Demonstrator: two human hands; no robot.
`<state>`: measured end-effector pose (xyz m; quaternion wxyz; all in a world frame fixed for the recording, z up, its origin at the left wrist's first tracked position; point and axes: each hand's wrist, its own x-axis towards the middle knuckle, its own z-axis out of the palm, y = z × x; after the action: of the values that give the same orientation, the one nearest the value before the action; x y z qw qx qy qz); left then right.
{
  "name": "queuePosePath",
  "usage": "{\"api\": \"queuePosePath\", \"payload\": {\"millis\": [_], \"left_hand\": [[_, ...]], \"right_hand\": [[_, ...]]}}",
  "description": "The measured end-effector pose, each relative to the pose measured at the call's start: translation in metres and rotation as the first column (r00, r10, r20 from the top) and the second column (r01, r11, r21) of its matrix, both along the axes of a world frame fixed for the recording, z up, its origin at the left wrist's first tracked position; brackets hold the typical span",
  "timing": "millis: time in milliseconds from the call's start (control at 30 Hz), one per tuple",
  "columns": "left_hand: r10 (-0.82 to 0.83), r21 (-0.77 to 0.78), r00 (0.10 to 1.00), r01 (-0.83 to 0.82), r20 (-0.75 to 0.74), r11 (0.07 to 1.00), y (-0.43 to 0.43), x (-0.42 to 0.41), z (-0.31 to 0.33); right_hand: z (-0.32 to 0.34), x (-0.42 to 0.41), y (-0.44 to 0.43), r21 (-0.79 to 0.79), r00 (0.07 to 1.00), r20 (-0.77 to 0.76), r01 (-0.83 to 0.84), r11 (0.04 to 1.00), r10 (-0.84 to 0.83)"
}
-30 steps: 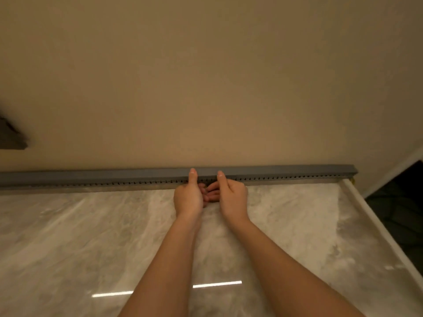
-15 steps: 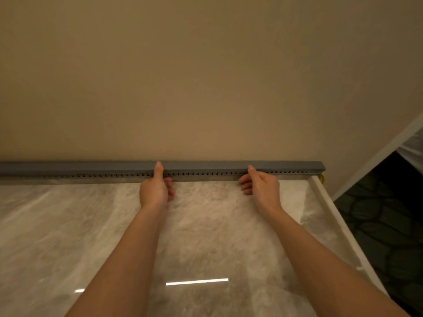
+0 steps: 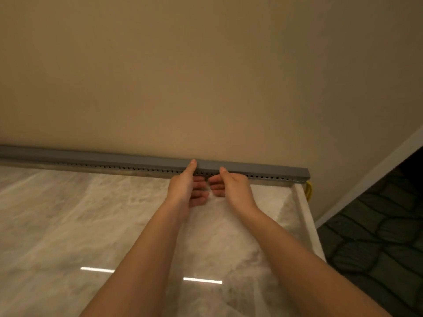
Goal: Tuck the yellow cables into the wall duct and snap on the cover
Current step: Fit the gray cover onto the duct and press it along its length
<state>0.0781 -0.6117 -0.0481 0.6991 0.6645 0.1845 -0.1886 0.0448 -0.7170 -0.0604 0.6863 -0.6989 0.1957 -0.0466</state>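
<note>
A long grey duct with its cover [image 3: 91, 157] on runs along the foot of the beige wall, a row of small slots showing on its front. My left hand [image 3: 183, 186] and my right hand [image 3: 233, 187] sit side by side near the duct's right part. Each thumb presses on the cover's top front edge, and the fingers are curled in front of the duct, holding nothing. A short loop of yellow cables [image 3: 308, 191] hangs out past the duct's right end; the rest is hidden inside.
The duct lies at the back of a glossy marble countertop [image 3: 68, 225] whose raised right edge [image 3: 306, 225] ends just past my right arm. Beyond that edge is a dark patterned floor [image 3: 377, 236] below a white skirting strip.
My hands, spread apart along the cover half a second ago, have come back together further right on it. The view has shifted and the yellow loop now shows at the duct's end.
</note>
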Motion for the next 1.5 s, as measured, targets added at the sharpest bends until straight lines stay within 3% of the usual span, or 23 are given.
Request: {"api": "queuePosePath", "payload": {"millis": [100,167,233,300,400,467,567,700,833,1033,1133,1200,1267,1367,1500], "left_hand": [[0.085,0.063,0.994,-0.089,0.063,0.994,-0.016,-0.003,-0.003],[0.1,0.073,0.992,-0.106,0.076,0.992,-0.018,-0.002,-0.005],[0.091,0.055,0.994,-0.095,0.061,0.994,-0.017,-0.002,-0.006],[0.091,0.047,0.994,-0.093,0.054,0.995,-0.016,-0.003,-0.005],[0.115,0.062,0.991,-0.119,0.064,0.991,-0.019,-0.004,-0.004],[0.133,0.059,0.989,-0.137,0.07,0.989,-0.02,-0.005,-0.004],[0.151,0.039,0.986,-0.154,0.078,0.987,-0.02,-0.006,-0.005],[0.175,0.038,0.98,-0.179,0.091,0.983,-0.021,-0.007,-0.007],[0.303,0.027,0.947,-0.307,0.105,0.951,-0.029,-0.007,-0.011],[0.36,0.062,0.926,-0.369,0.112,0.928,-0.035,-0.009,-0.012],[0.295,0.096,0.952,-0.301,0.08,0.949,-0.031,-0.009,-0.007],[0.258,0.121,0.964,-0.264,0.064,0.957,-0.031,-0.009,-0.003],[0.207,0.137,0.978,-0.21,0.036,0.968,-0.037,-0.013,0.0],[0.078,0.034,0.996,-0.076,-0.053,0.997,-0.054,-0.021,0.001],[0.1,-0.102,0.992,-0.107,-0.072,0.989,-0.069,-0.022,0.001]], "right_hand": [[0.007,-0.015,-0.012,-0.234,0.972,0.003,-0.228,0.945,0.235],[0.013,-0.028,-0.029,-0.317,0.96,0.11,-0.213,0.924,0.259],[0.017,-0.042,-0.05,-0.338,0.957,0.281,0.023,0.941,0.078],[0.017,-0.054,-0.072,-0.289,0.896,0.384,0.345,0.893,-0.222],[0.01,-0.064,-0.098,-0.17,0.8,0.258,0.589,0.79,-0.542],[0.006,-0.067,-0.108,-0.148,0.839,0.133,0.543,0.827,-0.527],[0.003,-0.065,-0.11,-0.163,0.913,0.085,0.409,0.898,-0.4],[0.0,-0.061,-0.108,-0.282,0.925,0.082,0.378,0.882,-0.37],[-0.003,-0.064,-0.109,-0.355,0.934,0.091,0.354,0.865,-0.346],[-0.008,-0.08,-0.135,-0.197,0.966,0.136,0.245,0.949,-0.221],[-0.019,-0.084,-0.146,-0.172,0.931,0.155,0.354,0.919,-0.33],[-0.028,-0.083,-0.151,-0.23,0.916,0.129,0.399,0.887,-0.379],[-0.039,-0.082,-0.156,-0.371,0.954,0.056,0.294,0.881,-0.294],[-0.056,-0.08,-0.164,-0.541,0.983,-0.116,0.056,0.839,-0.141],[-0.063,-0.073,-0.176,-0.652,0.978,-0.132,0.037,0.757,-0.161]]}}
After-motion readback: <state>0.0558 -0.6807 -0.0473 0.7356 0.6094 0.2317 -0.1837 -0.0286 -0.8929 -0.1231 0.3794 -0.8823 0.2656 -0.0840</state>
